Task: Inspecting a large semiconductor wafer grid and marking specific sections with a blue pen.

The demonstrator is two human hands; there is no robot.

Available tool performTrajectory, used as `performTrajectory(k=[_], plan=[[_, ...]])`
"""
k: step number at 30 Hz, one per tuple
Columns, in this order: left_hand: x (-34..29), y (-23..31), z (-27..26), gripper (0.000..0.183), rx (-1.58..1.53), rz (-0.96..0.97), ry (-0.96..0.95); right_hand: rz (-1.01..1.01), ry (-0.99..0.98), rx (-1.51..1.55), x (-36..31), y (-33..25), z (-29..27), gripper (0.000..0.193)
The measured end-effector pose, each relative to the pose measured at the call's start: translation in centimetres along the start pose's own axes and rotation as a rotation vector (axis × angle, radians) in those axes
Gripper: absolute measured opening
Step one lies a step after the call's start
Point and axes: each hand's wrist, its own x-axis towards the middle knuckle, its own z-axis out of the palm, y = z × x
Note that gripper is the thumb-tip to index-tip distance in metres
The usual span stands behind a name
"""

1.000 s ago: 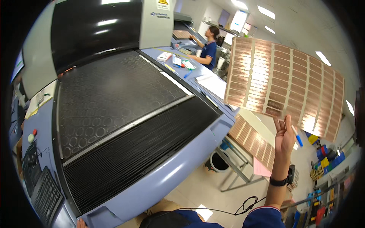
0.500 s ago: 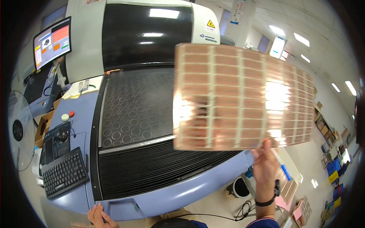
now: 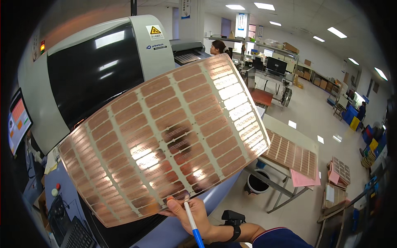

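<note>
A large thin copper-coloured circuit board panel (image 3: 124, 128), patterned in rectangles with pale strips between, is held up tilted in front of me. My right hand (image 3: 191, 215) grips its lower edge, fingers closed, with something orange at the thumb tip. In the same hand is a white marker pen (image 3: 190, 215) with a blue end, pointing downward. Reflections glare on the panel's right part and lower left. My left hand is out of view.
Behind the panel stands a large machine (image 3: 95, 53) with a dark cover. At right, a table (image 3: 277, 124) bears another copper panel (image 3: 289, 153) and pink paper (image 3: 304, 178). A black bin (image 3: 257, 182) stands below. A keyboard (image 3: 77, 235) lies lower left. A person (image 3: 218, 47) is farther back.
The view has swung right. The panel now sits further left in view, more tilted and with more of its face showing. My left hand has left the view; my right keeps its hold.
</note>
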Motion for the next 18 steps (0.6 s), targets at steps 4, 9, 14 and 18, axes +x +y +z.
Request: performTrajectory(k=[4,9,14,18], plan=[[-0.6,-1.0,0.2,0.033,0.009,-0.016,0.011,-0.032,-0.014,-0.010,0.0,0.0,-0.3,0.028],[-0.3,-0.8,0.5,0.034,0.022,0.009,0.018,-0.046,-0.025,-0.013,0.2,-0.1,-0.6,0.025],[0.7,-0.6,-0.2,0.032,-0.008,0.038,0.014,0.026,0.025,-0.036,-0.1,1.5,-1.6,0.021],[0.4,-1.6,0.1,0.030,-0.049,0.066,0.004,0.023,0.041,-0.031,-0.8,0.2,-5.9,0.028]])
